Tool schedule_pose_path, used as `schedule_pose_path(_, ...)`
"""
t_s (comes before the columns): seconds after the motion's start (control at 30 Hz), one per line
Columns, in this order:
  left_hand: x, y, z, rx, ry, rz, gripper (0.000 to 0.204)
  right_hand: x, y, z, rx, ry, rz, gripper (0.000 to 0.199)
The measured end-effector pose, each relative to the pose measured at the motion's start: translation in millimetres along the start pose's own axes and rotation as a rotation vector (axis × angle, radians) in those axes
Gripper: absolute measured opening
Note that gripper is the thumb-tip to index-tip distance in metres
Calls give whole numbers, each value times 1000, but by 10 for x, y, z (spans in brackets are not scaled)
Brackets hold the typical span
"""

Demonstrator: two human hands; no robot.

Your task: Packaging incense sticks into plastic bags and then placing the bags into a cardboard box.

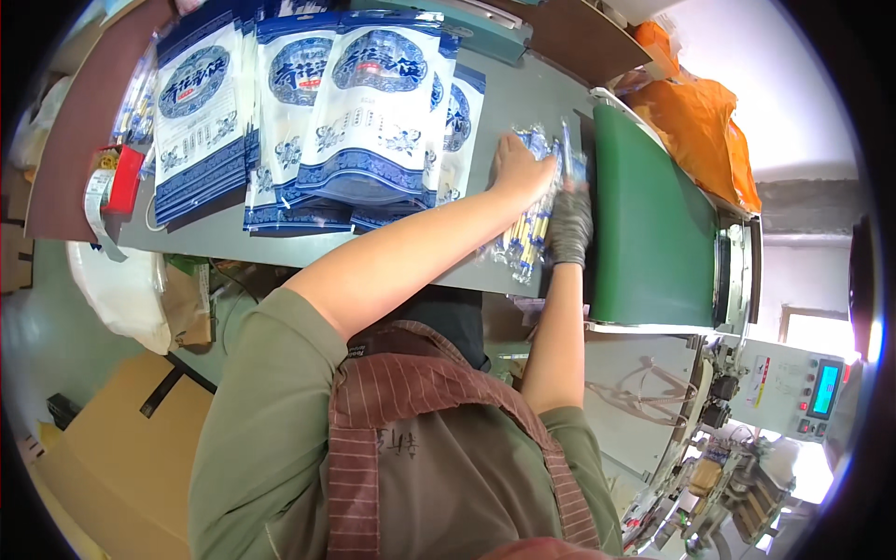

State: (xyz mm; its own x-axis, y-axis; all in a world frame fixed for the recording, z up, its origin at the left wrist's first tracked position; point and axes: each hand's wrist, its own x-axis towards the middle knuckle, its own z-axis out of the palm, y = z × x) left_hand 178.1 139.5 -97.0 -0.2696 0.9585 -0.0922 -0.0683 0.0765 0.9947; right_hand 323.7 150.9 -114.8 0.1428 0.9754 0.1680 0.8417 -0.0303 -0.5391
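A pile of slim sticks in clear wrappers [530,233], blue and yellow, lies on the grey table beside the green conveyor belt. My bare left hand [523,173] is closed over the upper part of this pile, its fingers curled against the wrappers. On the pile's right side is my right hand [570,224] in a grey glove, close to the belt's edge. Motion smears its fingers, so their grip does not show. One narrow wrapped stick [566,149] stands out just above the right hand. Whether that hand holds it is unclear.
Stacks of blue-and-white printed pouches [369,112] cover the table's left and middle. A red tape dispenser [121,182] sits at the left edge. To the right runs the green conveyor belt [649,224], with an orange bag [695,126] behind it and a control box [789,387] nearby.
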Motion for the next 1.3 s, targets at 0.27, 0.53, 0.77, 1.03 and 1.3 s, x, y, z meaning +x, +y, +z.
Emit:
schedule_pose_path(0.27, -460, 509, -22, 122, 45, 80, 102, -153, -415, 19, 1098, -431, 302, 37)
schedule_pose_path(0.53, -547, 803, -390, -88, -270, 735, 129, -389, -1140, -1094, 1180, -235, -326, 85)
schedule_pose_path(0.77, -780, 689, -744, 136, -749, 412, 99, -908, -1257, -1188, 1110, -324, -284, 103)
schedule_pose_path(1.03, -1946, 466, -1371, -145, -914, -273, 30, -1270, -1195, -918, 915, -924, -175, 35)
schedule_pose_path(1.3, -1670, 349, -4078, 1243, 439, 584, 28, -1551, -1439, -538, 1057, -1014, 56, 30)
